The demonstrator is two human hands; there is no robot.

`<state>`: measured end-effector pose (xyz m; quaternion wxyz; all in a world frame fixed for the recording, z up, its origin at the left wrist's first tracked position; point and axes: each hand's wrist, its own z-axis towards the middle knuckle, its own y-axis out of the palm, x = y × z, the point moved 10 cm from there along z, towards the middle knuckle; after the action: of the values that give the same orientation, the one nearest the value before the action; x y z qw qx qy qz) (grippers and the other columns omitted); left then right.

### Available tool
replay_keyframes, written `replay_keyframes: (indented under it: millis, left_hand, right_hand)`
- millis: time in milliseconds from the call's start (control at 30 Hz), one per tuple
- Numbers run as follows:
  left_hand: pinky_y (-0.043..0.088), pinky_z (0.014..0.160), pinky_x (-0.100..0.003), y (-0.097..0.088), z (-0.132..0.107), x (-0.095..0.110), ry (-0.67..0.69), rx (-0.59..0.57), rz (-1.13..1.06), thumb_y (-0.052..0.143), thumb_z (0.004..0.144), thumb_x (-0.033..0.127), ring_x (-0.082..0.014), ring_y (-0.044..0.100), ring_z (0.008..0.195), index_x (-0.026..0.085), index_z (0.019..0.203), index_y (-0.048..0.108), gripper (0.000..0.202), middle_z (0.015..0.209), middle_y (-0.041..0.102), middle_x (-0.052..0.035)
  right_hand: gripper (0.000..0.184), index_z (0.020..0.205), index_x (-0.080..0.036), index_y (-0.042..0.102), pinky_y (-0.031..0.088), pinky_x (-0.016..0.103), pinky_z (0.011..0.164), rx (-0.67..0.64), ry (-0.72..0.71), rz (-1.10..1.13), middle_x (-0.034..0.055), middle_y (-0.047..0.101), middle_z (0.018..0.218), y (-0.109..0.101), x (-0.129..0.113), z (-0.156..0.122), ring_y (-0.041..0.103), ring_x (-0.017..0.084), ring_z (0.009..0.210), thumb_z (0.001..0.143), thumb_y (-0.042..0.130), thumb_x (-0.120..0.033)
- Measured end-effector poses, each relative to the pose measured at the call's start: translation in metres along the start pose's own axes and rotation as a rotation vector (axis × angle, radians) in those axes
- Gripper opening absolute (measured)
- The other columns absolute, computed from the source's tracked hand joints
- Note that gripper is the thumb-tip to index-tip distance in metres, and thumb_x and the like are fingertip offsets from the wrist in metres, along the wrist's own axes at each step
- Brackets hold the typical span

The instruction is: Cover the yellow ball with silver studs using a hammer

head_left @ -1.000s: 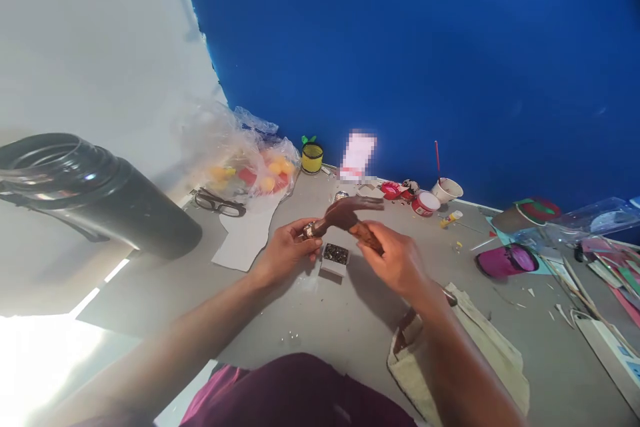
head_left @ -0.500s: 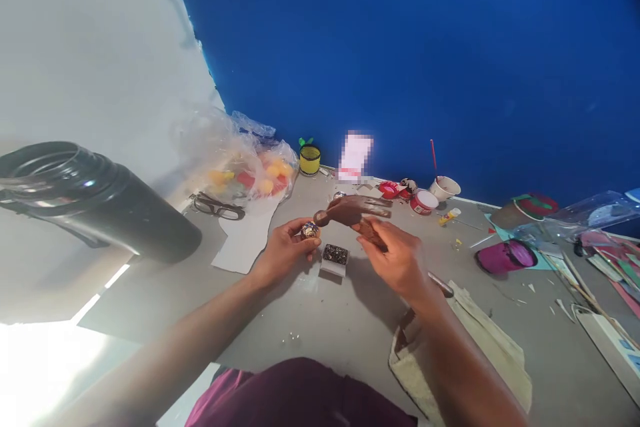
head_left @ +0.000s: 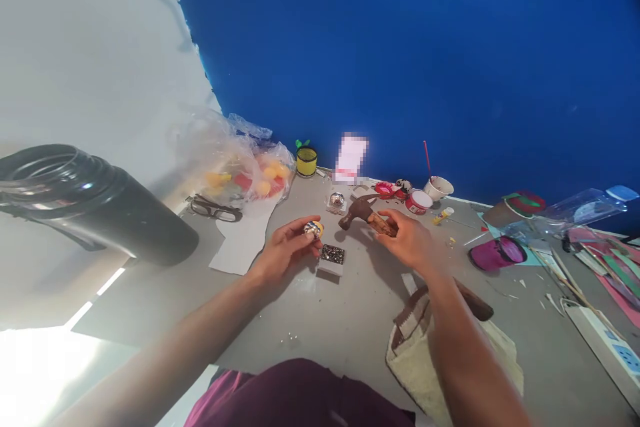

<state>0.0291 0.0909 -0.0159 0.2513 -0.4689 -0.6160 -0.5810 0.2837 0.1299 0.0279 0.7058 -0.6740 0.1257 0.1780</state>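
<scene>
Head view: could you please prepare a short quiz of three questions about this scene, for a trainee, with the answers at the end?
1. Short answer: which tool does the right hand hold?
2. True or false: the left hand holds the spectacles.
3. Multiple choice: which of these is nearest to the left hand?
a) the purple container
b) the small box with dark pieces
c) the power strip

Key:
1. A hammer.
2. False; it holds a shiny round piece in its fingers.
3. b
</scene>
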Motion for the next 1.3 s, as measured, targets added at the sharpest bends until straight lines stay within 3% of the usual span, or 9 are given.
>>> replay_keyframes:
  millis: [100, 200, 500, 600, 667, 733, 833, 1000, 1300]
  left_hand:
    - [0.056, 0.070, -0.030, 0.002, -0.001, 0.002, -0.021, -0.017, -0.069, 0.077, 0.081, 0.026, -0.0165, 0.068, 0.079, 0.013, 0.118, 0.074, 0.039, 0.113, 0.072, -0.0150]
    - [0.056, 0.069, -0.030, 0.005, -0.002, 0.005, -0.003, -0.038, -0.049, 0.079, 0.080, 0.025, -0.0167, 0.069, 0.079, 0.015, 0.117, 0.075, 0.038, 0.112, 0.073, -0.0138]
    - [0.054, 0.076, -0.034, 0.001, -0.002, 0.006, 0.023, -0.009, 0.023, 0.085, 0.073, 0.021, -0.0179, 0.071, 0.082, 0.019, 0.112, 0.078, 0.040, 0.108, 0.075, -0.0089]
    - [0.055, 0.075, -0.033, -0.003, 0.000, 0.004, 0.015, 0.009, 0.025, 0.086, 0.072, 0.022, -0.0179, 0.072, 0.081, 0.020, 0.113, 0.078, 0.042, 0.106, 0.076, -0.0078]
    - [0.055, 0.075, -0.032, -0.007, 0.001, 0.003, 0.009, 0.028, 0.019, 0.088, 0.070, 0.022, -0.0182, 0.072, 0.082, 0.020, 0.113, 0.078, 0.043, 0.105, 0.076, -0.0070]
    - [0.054, 0.075, -0.032, -0.010, 0.003, 0.003, 0.011, 0.045, 0.005, 0.089, 0.068, 0.021, -0.0186, 0.072, 0.082, 0.020, 0.111, 0.078, 0.045, 0.102, 0.076, -0.0069]
    - [0.054, 0.075, -0.033, -0.013, 0.004, 0.005, 0.034, 0.067, -0.007, 0.090, 0.065, 0.020, -0.0186, 0.072, 0.080, 0.019, 0.111, 0.078, 0.047, 0.099, 0.077, -0.0072]
    - [0.053, 0.069, -0.032, -0.016, 0.003, 0.007, 0.034, 0.101, -0.005, 0.090, 0.065, 0.021, -0.0186, 0.070, 0.077, 0.018, 0.109, 0.079, 0.046, 0.093, 0.076, -0.0064]
    - [0.054, 0.068, -0.028, -0.015, 0.004, 0.002, -0.001, 0.070, -0.008, 0.089, 0.069, 0.022, -0.0179, 0.071, 0.082, 0.019, 0.112, 0.076, 0.045, 0.097, 0.073, -0.0052]
  right_hand:
    - [0.037, 0.114, -0.029, 0.071, 0.038, 0.030, 0.064, -0.126, 0.078, -0.085, 0.0027, 0.076, 0.095, 0.015, 0.024, 0.008, 0.066, 0.024, 0.084, 0.078, 0.073, -0.035]
    - [0.032, 0.111, -0.029, 0.072, 0.035, 0.028, 0.063, -0.191, 0.097, -0.090, 0.0023, 0.075, 0.096, 0.027, 0.031, 0.010, 0.065, 0.023, 0.085, 0.079, 0.071, -0.035]
    - [0.011, 0.093, -0.022, 0.071, 0.034, 0.028, 0.065, -0.194, -0.026, -0.299, 0.0067, 0.066, 0.101, 0.034, 0.012, 0.006, 0.060, 0.022, 0.095, 0.086, 0.067, -0.030]
    - [0.018, 0.105, -0.021, 0.070, 0.041, 0.031, 0.074, -0.066, -0.081, -0.271, 0.0097, 0.065, 0.110, 0.030, -0.010, 0.002, 0.059, 0.025, 0.105, 0.089, 0.068, -0.028]
    - [0.015, 0.106, -0.021, 0.070, 0.043, 0.033, 0.082, 0.023, -0.215, -0.177, 0.0099, 0.067, 0.111, 0.030, -0.040, -0.006, 0.058, 0.025, 0.107, 0.093, 0.064, -0.025]
    - [0.009, 0.095, -0.022, 0.072, 0.043, 0.033, 0.085, -0.015, -0.391, -0.069, 0.0070, 0.071, 0.100, 0.043, -0.075, -0.019, 0.059, 0.023, 0.102, 0.095, 0.063, -0.025]
    - [0.009, 0.093, -0.023, 0.075, 0.042, 0.033, 0.080, -0.143, -0.522, -0.054, 0.0061, 0.073, 0.095, 0.066, -0.107, -0.032, 0.059, 0.023, 0.096, 0.094, 0.066, -0.026]
    - [0.015, 0.103, -0.024, 0.076, 0.038, 0.033, 0.069, -0.232, -0.547, -0.157, 0.0065, 0.072, 0.098, 0.085, -0.117, -0.035, 0.057, 0.024, 0.097, 0.097, 0.061, -0.025]
    - [0.021, 0.094, -0.021, 0.071, 0.034, 0.031, 0.063, -0.211, -0.508, -0.191, 0.0080, 0.069, 0.091, 0.087, -0.116, -0.036, 0.056, 0.023, 0.094, 0.101, 0.052, -0.022]
